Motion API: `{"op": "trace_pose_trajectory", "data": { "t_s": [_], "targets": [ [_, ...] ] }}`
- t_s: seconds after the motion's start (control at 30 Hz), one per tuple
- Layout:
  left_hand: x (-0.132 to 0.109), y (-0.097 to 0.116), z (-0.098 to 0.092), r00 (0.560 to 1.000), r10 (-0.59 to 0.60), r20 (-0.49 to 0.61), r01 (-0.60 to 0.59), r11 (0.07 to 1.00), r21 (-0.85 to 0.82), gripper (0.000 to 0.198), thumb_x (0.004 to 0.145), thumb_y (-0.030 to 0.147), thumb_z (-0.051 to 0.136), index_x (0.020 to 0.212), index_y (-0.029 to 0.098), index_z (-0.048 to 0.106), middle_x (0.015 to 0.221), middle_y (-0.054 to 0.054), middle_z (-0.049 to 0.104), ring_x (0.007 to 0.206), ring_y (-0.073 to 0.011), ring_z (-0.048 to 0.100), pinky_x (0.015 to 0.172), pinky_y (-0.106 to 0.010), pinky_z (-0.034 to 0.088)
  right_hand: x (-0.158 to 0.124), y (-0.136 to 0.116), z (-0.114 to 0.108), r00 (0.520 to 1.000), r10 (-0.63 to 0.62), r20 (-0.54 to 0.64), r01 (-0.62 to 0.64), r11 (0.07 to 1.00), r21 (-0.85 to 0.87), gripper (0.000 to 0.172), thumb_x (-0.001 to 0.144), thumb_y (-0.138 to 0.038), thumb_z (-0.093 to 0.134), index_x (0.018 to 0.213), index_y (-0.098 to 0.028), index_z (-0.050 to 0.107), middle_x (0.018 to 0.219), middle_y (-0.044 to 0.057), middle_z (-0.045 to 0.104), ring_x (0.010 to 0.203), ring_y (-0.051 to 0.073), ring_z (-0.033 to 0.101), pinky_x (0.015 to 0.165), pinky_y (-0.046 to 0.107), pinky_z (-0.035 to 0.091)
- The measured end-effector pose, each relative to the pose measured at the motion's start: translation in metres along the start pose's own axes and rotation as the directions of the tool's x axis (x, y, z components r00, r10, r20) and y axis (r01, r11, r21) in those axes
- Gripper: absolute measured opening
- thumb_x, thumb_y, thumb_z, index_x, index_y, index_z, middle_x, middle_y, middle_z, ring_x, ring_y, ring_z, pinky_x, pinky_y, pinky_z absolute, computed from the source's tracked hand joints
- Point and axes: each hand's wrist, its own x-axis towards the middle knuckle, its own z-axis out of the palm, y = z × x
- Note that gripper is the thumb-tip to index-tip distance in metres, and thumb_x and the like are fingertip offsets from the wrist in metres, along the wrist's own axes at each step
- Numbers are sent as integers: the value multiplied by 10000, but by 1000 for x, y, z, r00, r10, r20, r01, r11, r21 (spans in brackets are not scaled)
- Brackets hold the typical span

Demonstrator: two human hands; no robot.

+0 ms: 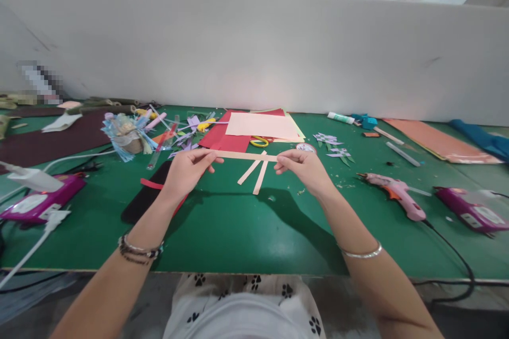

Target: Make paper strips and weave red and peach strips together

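Note:
A long pale peach paper strip (244, 156) is stretched level above the green table (246, 222), one end in each of my hands. My left hand (186, 168) pinches its left end. My right hand (304, 166) pinches its right end. Two shorter peach strips (254, 172) hang down at a slant from the long strip near its right part. I cannot tell how they are fixed to it. Both hands hover just above the table's middle.
Red and peach paper sheets (254, 127) and yellow scissors (259, 141) lie behind the hands. A pink glue gun (395, 193) and a purple device (471, 211) are on the right. Another purple device (37, 202), a black sheet (147, 196) and paper scraps are on the left. A grey wall stands behind.

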Motion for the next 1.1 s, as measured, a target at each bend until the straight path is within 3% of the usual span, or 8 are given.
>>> {"op": "trace_pose_trajectory", "data": {
  "t_s": [0.33,0.63,1.0,1.1],
  "targets": [
    [-3,1,0,999,1,-48,1,999,41,299,700,390,493,707,163,688,488,-1,588,381,-75,415,374,-181,297,2,4,-1,997,-61,-41,61,998,-4,185,643,-312,612,713,-142,620,660,32,678,613,137,644,682,309,510],
    [-12,6,-2,993,16,-118,-12,999,31,232,698,328,503,668,164,664,525,10,615,445,-83,492,416,-164,358,0,0,2,997,-76,-34,72,993,-98,152,697,-285,554,637,-146,567,604,16,659,553,116,627,642,272,496],
    [-13,-6,9,994,-6,-105,2,999,-39,267,713,380,513,703,150,648,647,-25,654,454,-88,491,418,-182,368,-2,2,-3,930,-359,-82,297,863,-409,143,758,-242,478,668,-171,563,612,4,639,581,128,614,631,262,456],
    [-11,-11,11,998,43,-40,-40,996,81,295,738,396,480,767,156,648,707,-40,662,571,-131,560,537,-219,440,-2,2,-6,923,-380,-61,312,831,-461,149,766,-234,471,666,-172,561,603,3,631,588,130,604,634,259,447]
  ]
}}
